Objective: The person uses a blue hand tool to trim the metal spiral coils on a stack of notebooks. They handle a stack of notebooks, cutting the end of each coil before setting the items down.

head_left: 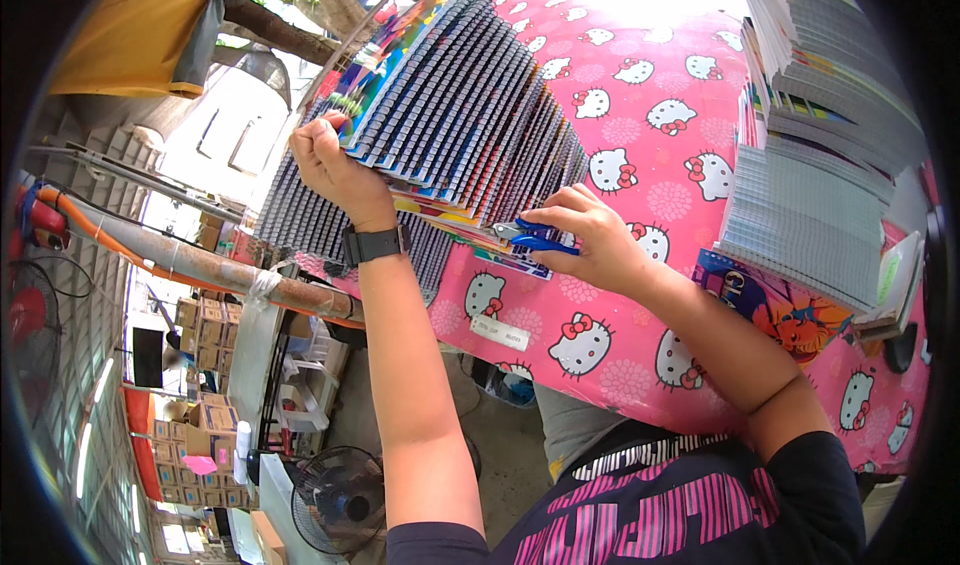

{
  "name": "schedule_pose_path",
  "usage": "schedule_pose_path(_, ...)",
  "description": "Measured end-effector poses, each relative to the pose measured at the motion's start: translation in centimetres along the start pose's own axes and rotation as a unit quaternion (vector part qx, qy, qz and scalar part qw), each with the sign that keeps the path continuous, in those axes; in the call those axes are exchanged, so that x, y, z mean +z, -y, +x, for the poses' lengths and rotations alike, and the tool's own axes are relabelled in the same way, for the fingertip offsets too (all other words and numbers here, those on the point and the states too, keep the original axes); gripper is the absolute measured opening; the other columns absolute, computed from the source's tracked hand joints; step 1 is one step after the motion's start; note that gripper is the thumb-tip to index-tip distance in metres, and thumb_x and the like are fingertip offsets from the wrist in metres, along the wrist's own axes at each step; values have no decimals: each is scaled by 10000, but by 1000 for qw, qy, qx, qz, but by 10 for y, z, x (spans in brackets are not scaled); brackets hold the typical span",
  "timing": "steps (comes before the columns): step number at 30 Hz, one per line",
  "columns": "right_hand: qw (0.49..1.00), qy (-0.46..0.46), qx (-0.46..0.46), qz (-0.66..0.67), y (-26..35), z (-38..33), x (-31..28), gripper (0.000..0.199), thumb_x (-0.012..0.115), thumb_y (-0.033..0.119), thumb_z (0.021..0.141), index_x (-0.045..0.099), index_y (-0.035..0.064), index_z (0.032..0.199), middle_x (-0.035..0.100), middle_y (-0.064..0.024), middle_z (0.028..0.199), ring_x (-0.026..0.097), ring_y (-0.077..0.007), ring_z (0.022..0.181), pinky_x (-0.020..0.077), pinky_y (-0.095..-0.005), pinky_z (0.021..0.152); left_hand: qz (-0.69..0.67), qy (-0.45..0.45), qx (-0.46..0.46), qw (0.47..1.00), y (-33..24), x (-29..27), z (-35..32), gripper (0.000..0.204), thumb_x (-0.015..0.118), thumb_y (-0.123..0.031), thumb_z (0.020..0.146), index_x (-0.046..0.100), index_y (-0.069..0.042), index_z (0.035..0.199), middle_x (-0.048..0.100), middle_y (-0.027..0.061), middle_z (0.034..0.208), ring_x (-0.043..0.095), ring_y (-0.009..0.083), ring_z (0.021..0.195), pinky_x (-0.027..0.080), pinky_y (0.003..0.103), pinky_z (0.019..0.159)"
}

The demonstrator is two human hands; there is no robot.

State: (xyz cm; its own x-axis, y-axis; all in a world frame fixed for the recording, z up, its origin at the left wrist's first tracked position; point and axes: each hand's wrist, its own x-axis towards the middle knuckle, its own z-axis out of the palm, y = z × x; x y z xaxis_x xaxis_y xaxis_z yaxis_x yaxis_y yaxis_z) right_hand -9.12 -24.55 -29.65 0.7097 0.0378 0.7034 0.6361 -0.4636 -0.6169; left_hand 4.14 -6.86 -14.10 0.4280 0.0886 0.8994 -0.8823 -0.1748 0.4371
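I am watching from above, with both hands over the desk, which wears a pink cover patterned with white cat faces. The left hand is at the near left corner of a stack of wire-bound books, its fingers curled against the colourful covers; I cannot tell whether they pinch one. A dark watch circles that wrist.

In the right hand I have the pliers, fingers wrapped around the blue handles. Their metal tip points left, at the near edge of the stack; I cannot make out whether it touches a wire. More books lie lower, beneath and to the left of the raised ones.

On my right, a second stack stands well apart, with a bright cover showing below it. A pale label sits near the front edge. Off the desk, I see a fan and cartons.
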Motion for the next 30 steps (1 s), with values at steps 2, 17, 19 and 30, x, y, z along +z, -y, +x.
schedule_pose_path(2, 998, 10, 24, 59, -1, 0, 0, 427, 737, 166, 662, 628, 81, 1066, 558, -77, 931, 508, -263, 918, 441, -390, 834, 1, 0, 3, 1000, 2, -1, 0, 293, 447, -246, 916, 509, -16, 745, 520, 77, 818, 494, 154, 778, 395, 323, 775)
schedule_pose_path(17, 945, 106, 218, 220, 5, 6, -12, 261, 671, 188, 796, 648, 33, 1004, 616, -83, 926, 578, -184, 832, 480, -357, 744, -7, -5, -1, 1000, -1, 1, -1, 296, 446, -240, 916, 513, -9, 744, 526, 77, 820, 498, 155, 777, 398, 321, 769)
schedule_pose_path(19, 743, 186, 371, 525, -10, 7, -10, 360, 603, 306, 874, 651, -30, 993, 664, -85, 809, 611, -120, 672, 495, -266, 655, -7, -6, -6, 1000, 0, 2, -1, 295, 445, -240, 917, 513, -9, 746, 528, 78, 825, 499, 152, 778, 398, 319, 770)
schedule_pose_path(30, 996, 16, 82, -43, 12, -5, -7, 456, 744, 141, 664, 618, 79, 1098, 550, -92, 968, 520, -248, 955, 427, -363, 856, 5, -15, -12, 1000, -2, 2, -1, 285, 443, -230, 918, 513, -7, 754, 522, 75, 820, 496, 152, 778, 403, 315, 764)
